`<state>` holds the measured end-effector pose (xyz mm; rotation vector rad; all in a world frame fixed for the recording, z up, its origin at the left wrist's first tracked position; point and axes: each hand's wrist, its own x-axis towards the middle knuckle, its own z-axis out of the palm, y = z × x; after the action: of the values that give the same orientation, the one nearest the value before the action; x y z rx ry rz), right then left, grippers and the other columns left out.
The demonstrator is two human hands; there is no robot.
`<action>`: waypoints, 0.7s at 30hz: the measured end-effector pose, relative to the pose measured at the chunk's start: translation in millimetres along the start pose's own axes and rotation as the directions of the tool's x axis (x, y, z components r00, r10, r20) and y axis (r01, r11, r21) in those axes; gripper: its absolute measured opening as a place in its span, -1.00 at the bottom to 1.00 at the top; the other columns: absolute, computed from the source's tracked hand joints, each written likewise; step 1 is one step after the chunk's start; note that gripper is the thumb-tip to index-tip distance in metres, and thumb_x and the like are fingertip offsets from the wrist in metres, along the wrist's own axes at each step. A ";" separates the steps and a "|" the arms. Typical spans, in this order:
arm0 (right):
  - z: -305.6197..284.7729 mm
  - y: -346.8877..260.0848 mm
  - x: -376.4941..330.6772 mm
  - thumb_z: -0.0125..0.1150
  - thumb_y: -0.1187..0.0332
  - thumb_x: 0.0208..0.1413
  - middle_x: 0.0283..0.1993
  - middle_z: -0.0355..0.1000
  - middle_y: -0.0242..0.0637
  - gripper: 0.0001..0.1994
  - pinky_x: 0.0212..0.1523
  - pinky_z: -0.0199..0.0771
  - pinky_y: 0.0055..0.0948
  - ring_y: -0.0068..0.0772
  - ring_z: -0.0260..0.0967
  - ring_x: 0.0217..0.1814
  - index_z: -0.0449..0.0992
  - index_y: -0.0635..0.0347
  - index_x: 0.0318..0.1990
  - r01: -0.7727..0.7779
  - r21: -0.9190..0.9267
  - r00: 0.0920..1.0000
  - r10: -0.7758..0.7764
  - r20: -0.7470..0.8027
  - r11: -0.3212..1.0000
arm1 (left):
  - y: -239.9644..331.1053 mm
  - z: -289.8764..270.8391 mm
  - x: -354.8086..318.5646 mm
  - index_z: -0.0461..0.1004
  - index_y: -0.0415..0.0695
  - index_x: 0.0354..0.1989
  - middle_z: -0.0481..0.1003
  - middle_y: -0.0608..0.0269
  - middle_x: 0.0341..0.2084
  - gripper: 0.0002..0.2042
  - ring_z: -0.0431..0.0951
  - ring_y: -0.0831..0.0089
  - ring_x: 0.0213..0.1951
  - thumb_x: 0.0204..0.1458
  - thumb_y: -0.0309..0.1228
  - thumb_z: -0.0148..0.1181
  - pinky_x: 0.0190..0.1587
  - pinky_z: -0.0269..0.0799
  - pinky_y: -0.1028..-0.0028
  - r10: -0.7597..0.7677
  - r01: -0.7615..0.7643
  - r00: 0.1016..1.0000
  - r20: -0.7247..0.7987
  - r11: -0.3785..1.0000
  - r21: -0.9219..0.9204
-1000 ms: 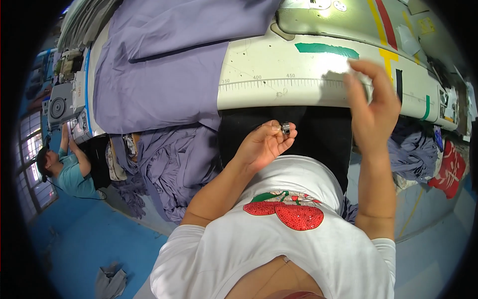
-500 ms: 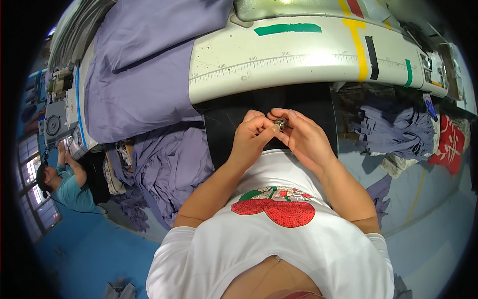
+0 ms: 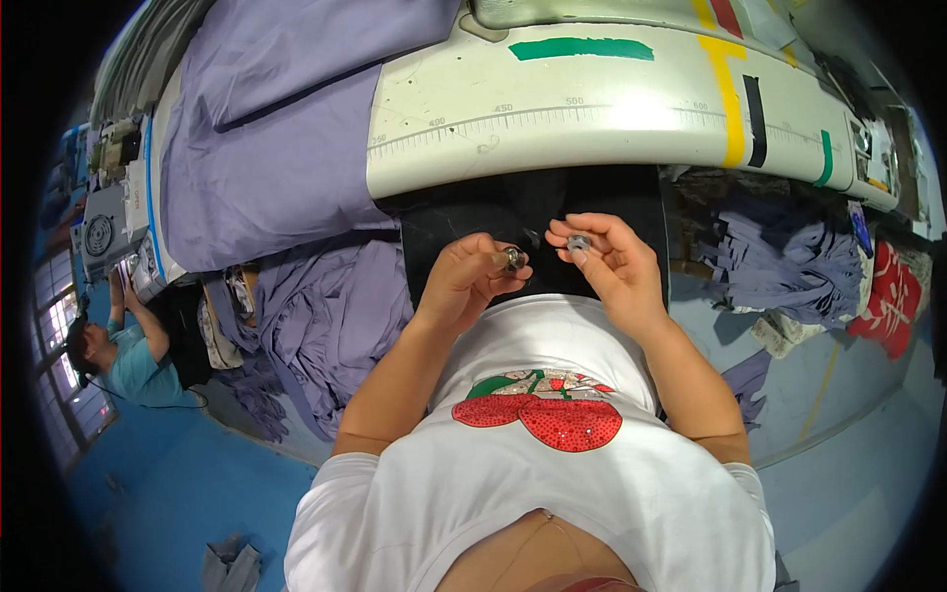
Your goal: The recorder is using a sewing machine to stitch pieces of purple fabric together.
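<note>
The left grip (image 3: pixel 462 278) is pinching a case (image 3: pixel 514 259) and, at its three o'clock, the right grip (image 3: pixel 629 276) a bobbin (image 3: pixel 580 243), both probably light, stiff, slick, best taken edgewise.

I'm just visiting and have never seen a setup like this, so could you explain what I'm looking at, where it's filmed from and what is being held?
There's no robot here: these are a person's two bare hands. The wide, curved view comes from a camera worn on their head, looking down, so the picture's left is their left.

At the top is a white worktop with ruler marks along its front. Lavender cloth lies over its left part, and a green tape strip is stuck on it.

In front of the worktop, the left hand has a small metal part in its grip. The right hand grips a small round piece. Both are too small to identify surely.
</note>
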<state>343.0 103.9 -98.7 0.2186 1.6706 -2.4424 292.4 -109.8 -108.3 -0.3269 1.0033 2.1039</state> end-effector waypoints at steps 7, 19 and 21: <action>0.3 -3.2 -1.2 0.05 0.62 0.14 0.09 0.44 -0.02 -0.63 0.22 0.31 -0.27 -0.20 0.45 0.12 0.30 0.36 0.13 0.298 -0.443 0.953 -0.290 0.088 0.845 | -6.6 22.1 3.3 0.39 -0.15 -0.11 0.44 0.34 -0.35 -0.76 0.52 0.53 -0.26 0.04 -0.48 0.19 -0.18 0.51 0.46 -0.171 0.161 0.984 0.059 0.977 0.143; 5.7 3.9 0.4 0.08 0.60 0.10 0.19 0.36 -0.05 -0.56 0.27 0.23 -0.19 -0.14 0.37 0.19 0.29 0.32 0.17 0.341 -0.480 0.938 -0.324 0.122 0.808 | -9.3 39.4 7.9 0.51 -0.21 -0.25 0.43 0.40 -0.47 -0.84 0.32 0.71 -0.50 -0.04 -0.62 0.24 -0.41 0.24 0.66 0.249 -0.198 0.968 0.010 0.746 0.636; 5.6 3.5 -0.4 0.13 0.61 0.07 0.11 0.37 -0.07 -0.62 0.10 0.42 -0.38 -0.26 0.42 0.09 0.36 0.35 0.09 0.245 -0.315 0.967 -0.253 0.014 0.917 | -5.6 37.2 8.3 0.52 -0.23 -0.31 0.46 0.32 -0.47 -0.82 0.32 0.67 -0.56 -0.13 -0.68 0.27 -0.48 0.24 0.63 0.535 -0.499 0.794 0.288 0.304 0.812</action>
<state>344.1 97.4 -99.8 -0.0067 2.1886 -2.2958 294.3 -75.4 -91.2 0.5840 2.2879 1.7478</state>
